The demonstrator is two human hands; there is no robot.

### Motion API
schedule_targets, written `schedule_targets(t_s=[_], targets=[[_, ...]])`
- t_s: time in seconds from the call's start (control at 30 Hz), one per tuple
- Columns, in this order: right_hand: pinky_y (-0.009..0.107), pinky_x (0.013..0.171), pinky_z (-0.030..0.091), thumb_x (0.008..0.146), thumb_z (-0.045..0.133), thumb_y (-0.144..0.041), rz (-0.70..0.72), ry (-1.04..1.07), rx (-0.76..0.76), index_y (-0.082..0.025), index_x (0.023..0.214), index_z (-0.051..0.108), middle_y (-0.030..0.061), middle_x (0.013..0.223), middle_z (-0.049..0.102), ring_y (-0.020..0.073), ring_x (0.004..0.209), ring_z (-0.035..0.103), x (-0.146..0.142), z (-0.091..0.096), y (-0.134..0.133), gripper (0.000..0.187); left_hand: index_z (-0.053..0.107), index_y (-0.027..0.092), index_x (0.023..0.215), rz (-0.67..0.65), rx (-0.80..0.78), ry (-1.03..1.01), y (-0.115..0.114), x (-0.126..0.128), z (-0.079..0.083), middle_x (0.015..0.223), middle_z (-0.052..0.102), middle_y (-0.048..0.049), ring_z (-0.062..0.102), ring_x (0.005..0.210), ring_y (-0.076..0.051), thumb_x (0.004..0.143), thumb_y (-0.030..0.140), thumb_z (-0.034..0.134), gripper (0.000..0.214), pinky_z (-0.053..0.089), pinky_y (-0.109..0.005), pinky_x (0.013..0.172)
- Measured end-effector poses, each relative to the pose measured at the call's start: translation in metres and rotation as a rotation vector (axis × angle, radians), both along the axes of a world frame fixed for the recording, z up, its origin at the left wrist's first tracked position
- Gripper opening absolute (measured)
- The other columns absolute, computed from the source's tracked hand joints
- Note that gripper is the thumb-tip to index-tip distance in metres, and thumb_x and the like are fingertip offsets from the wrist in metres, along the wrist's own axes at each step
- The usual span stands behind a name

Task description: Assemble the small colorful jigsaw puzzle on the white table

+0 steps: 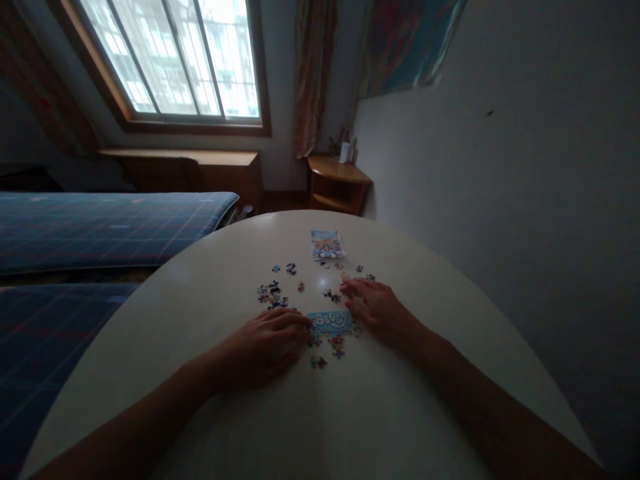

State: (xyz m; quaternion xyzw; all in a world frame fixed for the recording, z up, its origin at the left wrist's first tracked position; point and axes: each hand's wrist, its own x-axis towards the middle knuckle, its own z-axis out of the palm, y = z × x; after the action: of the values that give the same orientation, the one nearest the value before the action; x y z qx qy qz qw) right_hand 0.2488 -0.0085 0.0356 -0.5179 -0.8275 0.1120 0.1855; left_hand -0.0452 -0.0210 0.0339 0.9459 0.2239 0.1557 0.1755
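Note:
A joined strip of jigsaw puzzle (330,323), light blue with pale lettering, lies flat on the table between my hands. My left hand (273,340) rests palm down at the strip's left end, its fingers stretched out and the fingertips by the edge. My right hand (377,307) lies at the upper right corner, fingers stretched and slightly apart. Loose puzzle pieces (273,293) cluster beyond my left hand. Nearer to me are a few colourful pieces (338,345) and a small piece (319,363). Dark pieces (331,295) sit just past the strip.
A printed picture sheet (327,245) lies farther back on the round white table (225,427). To the left stands a bed with a blue plaid mattress (110,227). A white wall (500,220) runs along the right. Beyond are a wooden desk (225,158) and a corner shelf (340,171).

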Motion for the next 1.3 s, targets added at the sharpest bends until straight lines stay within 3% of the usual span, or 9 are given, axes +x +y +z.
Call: schedule_targets(t_s=[0.13,0.27,0.33,0.4,0.5,0.6,0.77,1.07,1.3], targets=[[0.038,0.098,0.050,0.090,0.058,-0.026,0.033,0.084,-0.009,-0.020,0.109,0.072,0.0089,0.112,0.074,0.0214,0.106,0.068,0.027,0.005,0.005,0.024,0.057,0.025,0.126,0.005,-0.008,0.006,0.000,-0.001,-0.001,0.138,0.057,-0.0072,0.051,0.129,-0.025,0.090,0.016,0.057,0.037,0.043,-0.045,0.109],[0.031,0.084,0.055,0.087,0.063,-0.031,0.035,0.230,-0.215,-0.020,0.101,0.073,0.0059,0.101,0.075,0.0170,0.085,0.072,0.049,0.009,0.006,0.021,0.058,0.025,0.125,0.004,-0.018,0.006,0.000,-0.002,-0.002,0.138,0.057,-0.0070,0.051,0.129,-0.024,0.091,0.018,0.057,0.035,0.042,-0.045,0.111],[0.032,0.085,0.055,0.087,0.063,-0.033,0.033,0.252,-0.264,-0.020,0.107,0.071,0.0052,0.098,0.075,0.0176,0.087,0.072,0.053,0.011,0.006,0.026,0.058,0.025,0.125,0.009,-0.023,0.000,0.000,-0.002,-0.002,0.138,0.057,-0.0070,0.051,0.129,-0.025,0.091,0.018,0.057,0.035,0.042,-0.046,0.111],[0.036,0.090,0.052,0.086,0.063,-0.033,0.024,0.200,-0.214,-0.021,0.111,0.070,0.0060,0.101,0.074,0.0193,0.094,0.070,0.053,0.013,0.006,0.029,0.059,0.025,0.124,0.014,-0.026,-0.011,0.000,-0.002,-0.002,0.138,0.057,-0.0073,0.051,0.128,-0.025,0.090,0.018,0.058,0.034,0.043,-0.045,0.109],[0.042,0.099,0.046,0.084,0.067,-0.035,0.017,0.084,-0.075,-0.021,0.105,0.073,0.0095,0.110,0.070,0.0237,0.109,0.062,0.050,0.014,0.007,0.026,0.059,0.025,0.124,0.012,-0.028,-0.022,0.000,-0.001,-0.003,0.137,0.058,-0.0074,0.052,0.127,-0.025,0.090,0.017,0.057,0.035,0.044,-0.045,0.108],[0.045,0.101,0.043,0.083,0.069,-0.035,0.034,0.028,-0.044,-0.022,0.096,0.075,0.0101,0.111,0.067,0.0260,0.114,0.057,0.047,0.013,0.006,0.019,0.058,0.026,0.125,0.007,-0.026,-0.009,0.000,-0.001,-0.003,0.138,0.057,-0.0072,0.051,0.128,-0.025,0.091,0.018,0.057,0.035,0.044,-0.045,0.108],[0.045,0.101,0.042,0.085,0.065,-0.027,0.089,0.012,-0.093,-0.023,0.094,0.074,0.0093,0.112,0.065,0.0255,0.114,0.055,0.043,0.014,0.003,0.014,0.058,0.025,0.126,0.013,-0.015,-0.001,0.001,-0.002,-0.004,0.138,0.057,-0.0072,0.051,0.128,-0.025,0.090,0.018,0.057,0.036,0.044,-0.046,0.108],[0.043,0.098,0.041,0.082,0.067,-0.028,0.079,-0.019,-0.092,-0.021,0.086,0.073,0.0090,0.109,0.067,0.0262,0.112,0.054,0.042,0.014,0.002,0.009,0.058,0.026,0.126,0.014,-0.016,-0.006,0.000,-0.002,-0.003,0.138,0.057,-0.0070,0.051,0.128,-0.025,0.091,0.019,0.057,0.036,0.044,-0.045,0.108],[0.035,0.088,0.042,0.078,0.069,-0.025,0.073,-0.059,-0.149,-0.020,0.083,0.070,0.0050,0.087,0.068,0.0218,0.095,0.059,0.034,0.023,-0.004,0.007,0.059,0.025,0.123,0.010,-0.013,-0.017,-0.001,-0.001,-0.001,0.137,0.058,-0.0077,0.053,0.127,-0.025,0.090,0.018,0.057,0.033,0.043,-0.046,0.108]])
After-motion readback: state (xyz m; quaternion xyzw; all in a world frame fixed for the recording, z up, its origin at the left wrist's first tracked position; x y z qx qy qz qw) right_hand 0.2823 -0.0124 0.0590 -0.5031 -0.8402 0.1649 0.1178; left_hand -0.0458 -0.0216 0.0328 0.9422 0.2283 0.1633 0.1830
